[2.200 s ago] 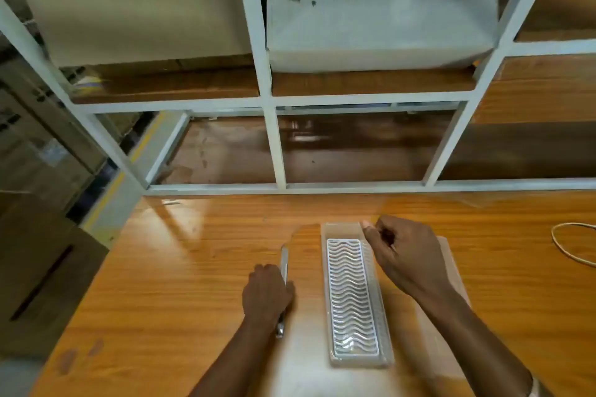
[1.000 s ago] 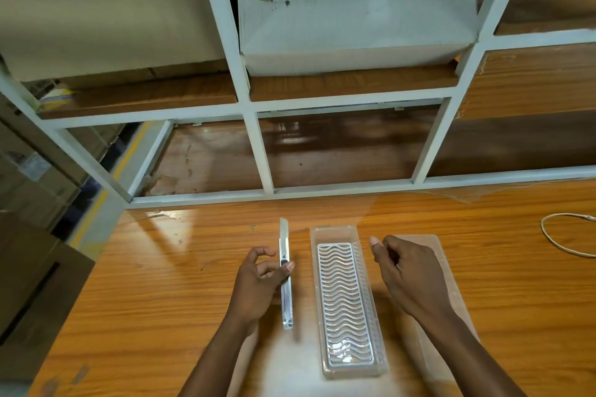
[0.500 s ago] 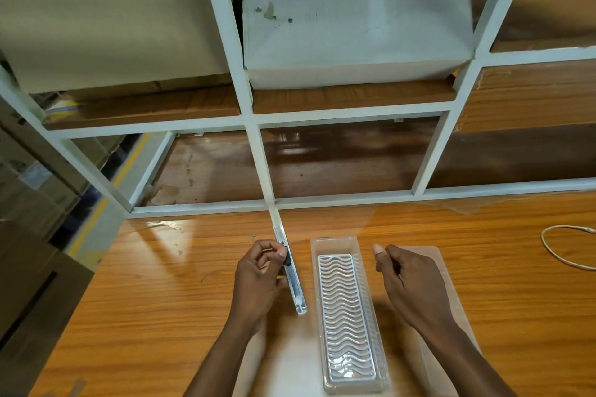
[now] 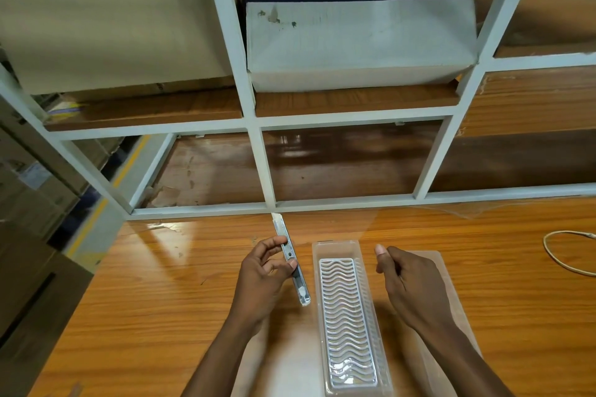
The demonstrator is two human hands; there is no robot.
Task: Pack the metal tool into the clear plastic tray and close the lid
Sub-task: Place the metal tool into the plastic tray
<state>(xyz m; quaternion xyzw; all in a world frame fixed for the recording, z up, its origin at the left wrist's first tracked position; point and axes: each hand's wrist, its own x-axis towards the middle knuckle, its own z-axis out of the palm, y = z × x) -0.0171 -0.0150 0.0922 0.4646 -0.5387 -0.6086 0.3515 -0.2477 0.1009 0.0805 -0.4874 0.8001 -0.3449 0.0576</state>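
Left fingers (image 4: 280, 243): pinching the tool (image 4: 291, 259) between thumb and fingertips, clamped around its middle.
Left hand (image 4: 261, 280): holding the tool off the table, just left of the tray (image 4: 350, 316), wrist reaching in from the bottom edge.
Tool: a slim metal strip, tilting, its pale far tip pointing away toward the shelf frame, its near end hanging just beside the tray's left wall; whether it is touching that wall cannot be told.
Right fingers (image 4: 387, 263): curling loosely together, thumb tip sticking up, gripping nothing.
Right hand (image 4: 412, 287): hovering just right of the tray, over the lid (image 4: 451, 293).
Tray: clear plastic, lying lengthwise on the table between the 2 hands, holding a wavy ribbed insert; the tool is not inside it.
Lid: a flat clear sheet lying open on the table along the tray's right side.
Table (image 4: 145, 300): orange wood grain, carrying the tray.
Cord (image 4: 564, 255): a pale loop lying well right of the tray.
Shelf frame (image 4: 267, 171): white metal bars standing beyond the tray's far end.
Box (image 4: 359, 42): grey with a dark printed band, sitting on a shelf above and beyond the tray.
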